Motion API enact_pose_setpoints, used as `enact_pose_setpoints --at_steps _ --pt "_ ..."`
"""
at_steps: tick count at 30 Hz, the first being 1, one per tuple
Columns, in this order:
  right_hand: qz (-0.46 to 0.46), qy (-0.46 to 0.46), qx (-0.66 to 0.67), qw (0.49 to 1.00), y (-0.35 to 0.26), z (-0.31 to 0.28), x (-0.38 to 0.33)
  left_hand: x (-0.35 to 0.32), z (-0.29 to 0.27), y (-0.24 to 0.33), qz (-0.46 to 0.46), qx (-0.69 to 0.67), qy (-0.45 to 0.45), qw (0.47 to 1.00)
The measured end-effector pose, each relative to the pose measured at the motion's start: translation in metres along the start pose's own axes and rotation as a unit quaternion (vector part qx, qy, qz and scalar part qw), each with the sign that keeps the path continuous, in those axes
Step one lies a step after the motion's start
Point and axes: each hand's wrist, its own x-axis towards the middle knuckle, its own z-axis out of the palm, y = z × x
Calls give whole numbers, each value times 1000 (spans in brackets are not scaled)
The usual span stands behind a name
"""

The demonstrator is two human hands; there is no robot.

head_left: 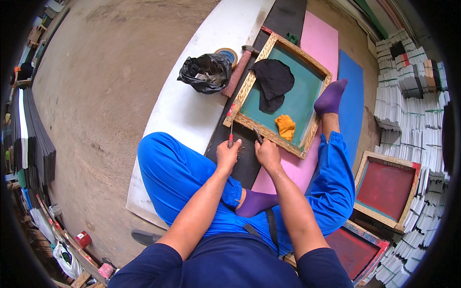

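Note:
My left hand (227, 156) is closed around the red-and-black handle of a thin screwdriver (231, 138), its shaft pointing at the near left corner of a wooden screen frame (247, 90). Beside it, my right hand (267, 154) grips a dark slim tool (258, 135) whose tip meets the frame's near rail; its exact kind does not show. Green mesh (305, 79) fills the frame. On the mesh lie a black cloth (273, 82) and a crumpled orange cloth (285, 127). Small brown bits are scattered on the dark board below my hands.
A hammer (238, 74) lies along the frame's left side. Next to it are a black plastic bag (205, 73) and a tape roll (227, 55). My foot (331, 97) touches the frame's right side. Red-mesh frames (388, 188) and stacked paper bundles (413, 115) stand at right.

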Motion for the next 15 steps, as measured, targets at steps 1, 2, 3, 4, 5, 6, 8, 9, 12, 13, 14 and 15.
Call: enact_pose_setpoints --at_steps 1,2,3,4,5,6,8,9,12,13,14,15 --pt "14 3 6 1000 0 2 -2 0 0 -1 -3 -3 -2 1000" --pt "28 7 13 999 0 3 -3 1 0 -1 -5 -6 -4 1000" --pt "44 10 18 999 -1 4 -6 2 0 -3 -4 -16 -11 1000" --pt "28 14 30 999 0 5 -5 2 0 -5 -4 -27 -18 999" --pt "12 19 41 999 5 8 -4 2 -1 -8 -3 -38 -25 999" --pt "-5 28 51 998 9 7 0 2 0 -6 -6 -47 -34 998" --pt "-24 28 83 996 20 7 -1 2 0 -3 -12 -66 -52 996" --pt "-30 17 98 995 21 3 -6 0 0 -2 -16 -78 -63 995" --pt "-51 -48 130 989 18 -4 -25 -4 0 -1 -25 -112 -90 989" --pt "-58 -73 138 986 14 -7 -31 -4 -2 -2 -25 -121 -96 988" --pt "-59 -106 121 985 10 -7 -36 -3 -3 -4 -26 -131 -103 986" --pt "-64 -121 113 984 7 -7 -40 -3 -3 -5 -26 -134 -105 985"
